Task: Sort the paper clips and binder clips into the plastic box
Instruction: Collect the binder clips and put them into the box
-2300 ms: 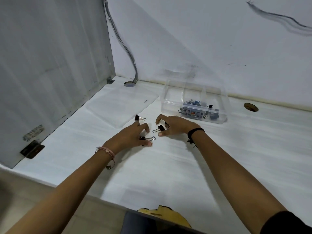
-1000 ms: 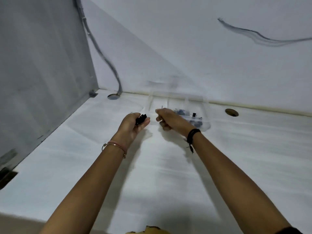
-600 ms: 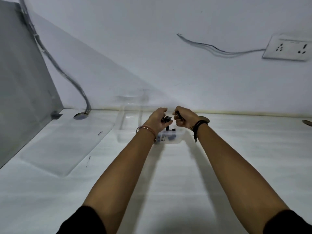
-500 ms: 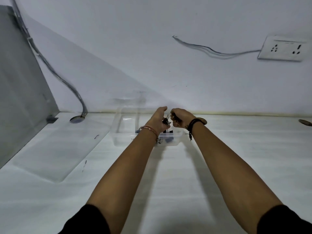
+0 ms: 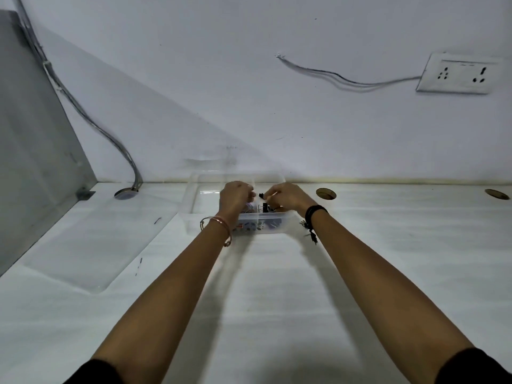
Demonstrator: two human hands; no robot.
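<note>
Plastic box point(image 5: 194, 200): clear, lidless, on the white bench point(image 5: 277, 286) near the back wall; position matches half a second ago. Front compartments hold coloured paper clips point(image 5: 248, 226) and dark binder clips point(image 5: 273, 225).

Binder clip point(image 5: 261, 195): black, pinched at the right hand's fingertips, above the box's right section. Another black clip point(image 5: 266, 208) sits just below it, inside the box.

Right hand point(image 5: 288, 195): closed narrowly on the binder clip; black wristband.

Left hand point(image 5: 235, 196): curled over the box's middle, now slightly apart from the right hand; contents cannot be told. Bangle at wrist.

Clear lid point(image 5: 91, 245): flat on bench, left of box, unmoved.

Wall socket point(image 5: 460, 76): upper right.
</note>
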